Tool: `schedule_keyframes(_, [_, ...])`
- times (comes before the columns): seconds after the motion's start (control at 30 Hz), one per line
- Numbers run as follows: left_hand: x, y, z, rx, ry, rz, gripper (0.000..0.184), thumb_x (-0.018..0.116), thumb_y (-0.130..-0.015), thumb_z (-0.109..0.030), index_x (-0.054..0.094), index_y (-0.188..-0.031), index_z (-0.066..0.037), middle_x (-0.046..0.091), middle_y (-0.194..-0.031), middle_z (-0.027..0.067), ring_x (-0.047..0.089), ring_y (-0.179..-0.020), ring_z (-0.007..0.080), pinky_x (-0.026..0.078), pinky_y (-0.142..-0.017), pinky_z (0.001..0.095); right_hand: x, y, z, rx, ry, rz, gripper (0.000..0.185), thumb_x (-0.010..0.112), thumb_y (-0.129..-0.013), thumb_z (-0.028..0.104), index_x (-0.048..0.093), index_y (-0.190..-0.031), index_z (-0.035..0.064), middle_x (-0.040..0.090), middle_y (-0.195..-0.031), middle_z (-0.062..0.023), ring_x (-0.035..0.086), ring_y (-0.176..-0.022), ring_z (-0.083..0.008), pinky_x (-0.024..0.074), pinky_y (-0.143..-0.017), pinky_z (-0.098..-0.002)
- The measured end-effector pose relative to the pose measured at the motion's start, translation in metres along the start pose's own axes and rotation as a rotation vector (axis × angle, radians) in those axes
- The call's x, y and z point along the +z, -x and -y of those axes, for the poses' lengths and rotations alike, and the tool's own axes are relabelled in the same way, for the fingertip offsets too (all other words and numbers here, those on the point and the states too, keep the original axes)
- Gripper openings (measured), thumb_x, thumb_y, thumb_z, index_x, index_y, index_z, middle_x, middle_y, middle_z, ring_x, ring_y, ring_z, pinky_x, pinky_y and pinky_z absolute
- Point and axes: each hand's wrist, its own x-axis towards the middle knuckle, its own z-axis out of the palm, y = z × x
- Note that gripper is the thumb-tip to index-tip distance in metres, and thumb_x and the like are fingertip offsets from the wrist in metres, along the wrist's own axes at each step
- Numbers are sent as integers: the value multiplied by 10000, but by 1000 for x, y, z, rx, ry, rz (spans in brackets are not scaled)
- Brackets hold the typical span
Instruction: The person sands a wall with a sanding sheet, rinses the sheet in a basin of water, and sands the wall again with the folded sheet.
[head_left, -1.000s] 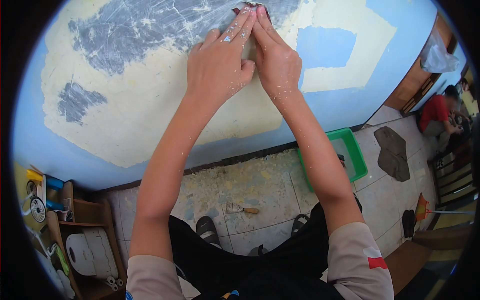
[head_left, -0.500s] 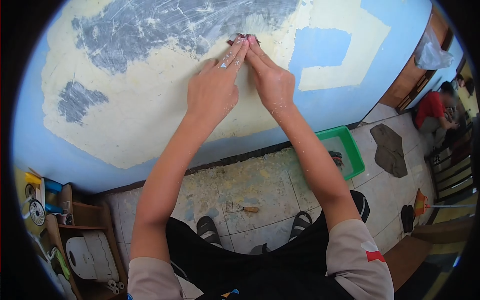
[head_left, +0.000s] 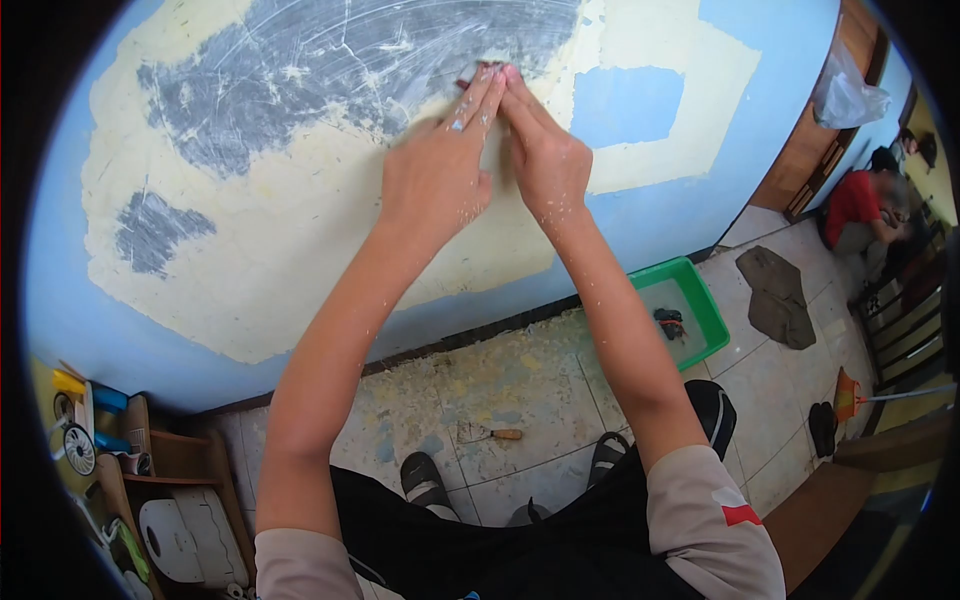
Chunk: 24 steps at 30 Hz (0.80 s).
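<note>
My left hand (head_left: 436,172) and my right hand (head_left: 551,168) meet high on the wall (head_left: 330,235), fingertips side by side. Under them both press a small reddish-brown piece of sandpaper (head_left: 463,84), mostly covered by the fingers. It lies at the lower edge of a grey, scratched patch (head_left: 300,75). Around that patch the surface is cream, with blue paint (head_left: 628,104) beyond. Pale flakes and dust cling to both hands and forearms.
A scraper with a wooden handle (head_left: 507,434) lies on the stained tiles near my feet. A green basin (head_left: 712,325) holds water and a dark object. Brown cloth (head_left: 777,297) lies farther right. Shelves (head_left: 180,480) stand at left; a person in red (head_left: 858,212) crouches at far right.
My view has shifted slightly, so the surroundings sit a little differently. Both hands stay together on the sandpaper at the grey patch's edge; less of the sandpaper shows now.
</note>
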Motion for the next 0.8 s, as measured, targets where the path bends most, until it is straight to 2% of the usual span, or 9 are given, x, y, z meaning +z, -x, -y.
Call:
schedule_keyframes(0.1, [-15, -24, 0, 30, -63, -70, 938, 702, -813, -112, 351, -1674, -236, 393, -1702, -105, 691, -954, 271, 624, -754, 364, -2, -22, -1, 7, -20, -56, 502, 658, -892, 26, 726, -1326, 268, 687, -1423, 118, 714, -643, -199, 518, -492, -293])
schedule_keyframes(0.2, [-17, -8, 3, 30, -55, -30, 945, 702, -819, -118, 332, -1680, -242, 385, -1706, -106, 697, -952, 273, 626, -754, 369, 4, -3, 14, 44, -52, -66, 507, 664, -887, 24, 710, -1351, 222, 680, -1440, 61, 753, -728, -235, 552, -533, -305])
schedule_keyframes(0.23, [-13, 7, 5, 6, -40, 20, 944, 703, -817, -116, 336, -1678, -238, 390, -1703, -104, 699, -952, 274, 626, -755, 374, 6, 14, 21, 67, -74, -8, 522, 664, -875, 7, 713, -1351, 218, 679, -1444, 49, 747, -708, -216, 551, -533, -296])
schedule_keyframes(0.3, [-5, 18, 10, -20, -28, 65, 943, 703, -815, -115, 340, -1676, -234, 395, -1701, -102, 702, -952, 275, 626, -756, 378, 5, 33, 26, 67, -97, 46, 530, 663, -867, -5, 725, -1334, 237, 683, -1437, 72, 741, -694, -190, 541, -521, -286])
schedule_keyframes(0.43, [-5, 1, 4, 11, -87, 72, 945, 710, -804, -122, 350, -1672, -219, 404, -1695, -98, 713, -941, 280, 626, -755, 378, -1, 11, 0, 16, -26, 37, 531, 661, -866, -5, 734, -1320, 260, 688, -1425, 101, 733, -676, -168, 527, -504, -280])
schedule_keyframes(0.5, [-7, -23, -11, 21, -77, 47, 942, 712, -800, -127, 358, -1669, -215, 410, -1692, -97, 717, -937, 282, 626, -752, 377, -7, -12, -14, 21, 12, -74, 516, 662, -877, 5, 734, -1313, 271, 694, -1410, 124, 731, -667, -184, 514, -490, -283])
schedule_keyframes(0.6, [-10, -40, -19, 67, -36, -68, 928, 711, -803, -134, 371, -1664, -208, 424, -1683, -101, 722, -935, 282, 625, -736, 378, -5, -22, -21, 58, -24, -111, 486, 658, -898, 19, 727, -1320, 249, 700, -1407, 73, 738, -693, -219, 536, -512, -302])
schedule_keyframes(0.67, [-12, -29, -19, 17, -55, 25, 937, 674, -816, -144, 334, -1680, -266, 414, -1690, -92, 720, -960, 289, 615, -736, 390, 3, -4, -9, 92, -60, -121, 470, 662, -906, 29, 714, -1331, 222, 698, -1411, 20, 746, -721, -238, 558, -541, -322])
schedule_keyframes(0.8, [1, 22, -1, -93, -55, 136, 920, 676, -824, -150, 348, -1675, -265, 409, -1692, -98, 718, -965, 285, 616, -743, 388, 3, 40, 22, 130, -121, 41, 461, 662, -906, 19, 717, -1323, 206, 702, -1409, 36, 756, -734, -230, 556, -538, -322])
